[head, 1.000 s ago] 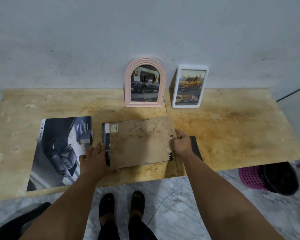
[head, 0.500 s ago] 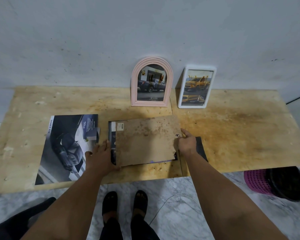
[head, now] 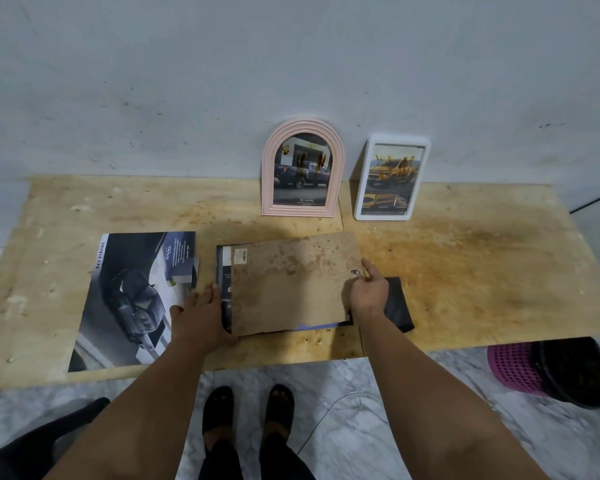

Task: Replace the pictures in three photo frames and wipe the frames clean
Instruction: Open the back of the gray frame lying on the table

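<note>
– What have you got under your hands?

– A brown backing board (head: 291,282) lying on a dark frame (head: 222,271) on the plywood surface (head: 482,271). My left hand (head: 201,317) lies flat at its left edge; my right hand (head: 368,292) is at the right edge, fingers (head: 369,268) curled, probably gripping it.

– And around it?

– A car poster (head: 129,299) to the left, a dark cloth (head: 399,306) by my right hand. A pink arched frame (head: 302,168) and a white frame (head: 392,178) lean on the wall.

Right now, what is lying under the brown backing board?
Under the brown backing board a dark frame edge and a printed picture strip show at the left. The rest is covered.
</note>
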`<state>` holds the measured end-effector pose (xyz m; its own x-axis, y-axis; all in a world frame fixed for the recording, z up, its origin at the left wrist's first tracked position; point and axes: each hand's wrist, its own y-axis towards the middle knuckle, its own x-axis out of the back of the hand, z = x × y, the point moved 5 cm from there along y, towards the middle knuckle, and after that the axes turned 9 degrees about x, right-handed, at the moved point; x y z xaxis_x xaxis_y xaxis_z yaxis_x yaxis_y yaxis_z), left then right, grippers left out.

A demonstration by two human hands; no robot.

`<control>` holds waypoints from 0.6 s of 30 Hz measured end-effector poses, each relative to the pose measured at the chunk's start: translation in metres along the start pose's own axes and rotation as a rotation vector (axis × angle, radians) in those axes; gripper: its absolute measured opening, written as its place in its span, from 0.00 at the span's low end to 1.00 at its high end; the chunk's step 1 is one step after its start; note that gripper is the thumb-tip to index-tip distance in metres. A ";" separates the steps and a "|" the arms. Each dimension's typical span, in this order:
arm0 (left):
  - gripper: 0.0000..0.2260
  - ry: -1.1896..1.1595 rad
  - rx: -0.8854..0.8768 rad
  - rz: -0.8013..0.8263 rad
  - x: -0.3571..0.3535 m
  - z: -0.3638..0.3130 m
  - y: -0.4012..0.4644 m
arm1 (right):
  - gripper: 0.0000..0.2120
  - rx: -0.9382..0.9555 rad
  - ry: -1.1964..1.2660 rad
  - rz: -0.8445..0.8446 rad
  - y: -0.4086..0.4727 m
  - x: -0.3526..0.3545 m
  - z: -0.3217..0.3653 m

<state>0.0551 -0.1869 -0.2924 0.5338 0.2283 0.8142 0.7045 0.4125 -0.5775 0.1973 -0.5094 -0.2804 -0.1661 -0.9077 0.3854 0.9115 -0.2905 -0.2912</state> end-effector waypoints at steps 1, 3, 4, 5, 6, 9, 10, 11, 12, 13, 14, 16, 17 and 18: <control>0.60 0.003 0.000 0.000 0.000 0.000 0.000 | 0.24 -0.006 0.028 -0.013 -0.001 0.000 -0.001; 0.60 0.006 -0.001 -0.001 0.001 0.001 0.000 | 0.22 -0.025 0.085 -0.029 -0.003 -0.001 -0.002; 0.60 0.008 -0.003 -0.004 0.001 0.001 0.000 | 0.21 -0.036 0.103 -0.036 -0.003 0.000 -0.003; 0.60 0.010 -0.005 -0.009 0.001 0.001 0.000 | 0.21 -0.042 0.112 -0.043 -0.003 0.001 -0.004; 0.60 0.012 -0.008 -0.014 0.001 0.001 0.000 | 0.20 -0.042 0.118 -0.054 -0.003 0.002 -0.004; 0.60 0.011 -0.016 -0.022 0.001 0.002 0.001 | 0.23 -0.063 0.134 -0.068 -0.003 0.004 -0.005; 0.60 0.009 -0.019 -0.021 0.000 0.003 0.001 | 0.24 -0.083 0.148 -0.062 -0.003 0.004 -0.006; 0.60 0.009 -0.022 -0.017 0.000 0.004 0.002 | 0.24 -0.108 0.160 -0.052 -0.003 0.003 -0.005; 0.60 0.009 -0.027 -0.011 0.000 0.004 0.002 | 0.25 -0.133 0.165 -0.042 -0.002 0.002 -0.006; 0.60 0.008 -0.031 -0.006 0.000 0.004 0.002 | 0.25 -0.155 0.171 -0.043 -0.001 0.004 -0.007; 0.60 0.010 -0.036 -0.004 0.000 0.004 0.003 | 0.24 -0.168 0.180 -0.055 0.001 0.006 -0.007; 0.60 0.008 -0.042 -0.003 0.000 0.004 0.002 | 0.23 -0.188 0.196 -0.095 0.007 0.018 -0.010; 0.60 0.007 -0.044 -0.005 0.000 0.003 0.002 | 0.23 -0.190 0.198 -0.108 0.011 0.024 -0.011; 0.60 0.007 -0.045 -0.007 0.000 0.003 0.002 | 0.24 -0.184 0.194 -0.115 0.016 0.031 -0.011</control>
<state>0.0549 -0.1834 -0.2933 0.5317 0.2196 0.8180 0.7284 0.3742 -0.5739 0.2024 -0.5460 -0.2828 -0.3494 -0.9013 0.2559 0.8018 -0.4290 -0.4160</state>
